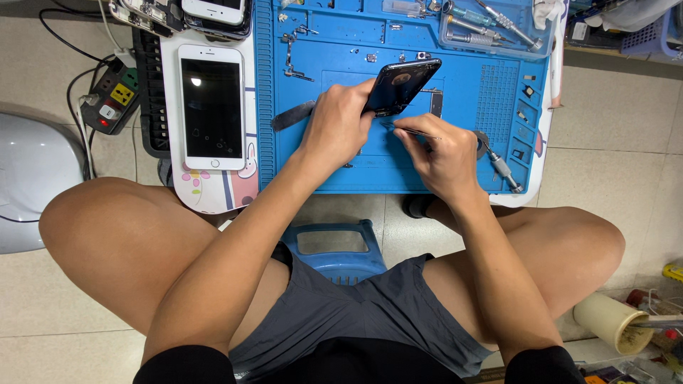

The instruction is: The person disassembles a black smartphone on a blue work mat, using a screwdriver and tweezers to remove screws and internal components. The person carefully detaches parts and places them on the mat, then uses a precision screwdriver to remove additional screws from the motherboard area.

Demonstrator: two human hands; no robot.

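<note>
On the blue work mat (pixel 469 92) the left hand (pixel 336 128) clamps a black phone body (pixel 400 85), tilted, long axis running far-right. Just near-right of it, the right hand (pixel 445 158) pinches thin tweezers (pixel 409 130), tips pointing left toward the phone's near end.

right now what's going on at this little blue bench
A seated person is at work over a blue mat on a low table. The left hand holds a black phone tilted up off the mat, and the right hand pinches tweezers at its lower edge. A white phone lies face up to the left, screwdrivers in a tray behind.
</note>
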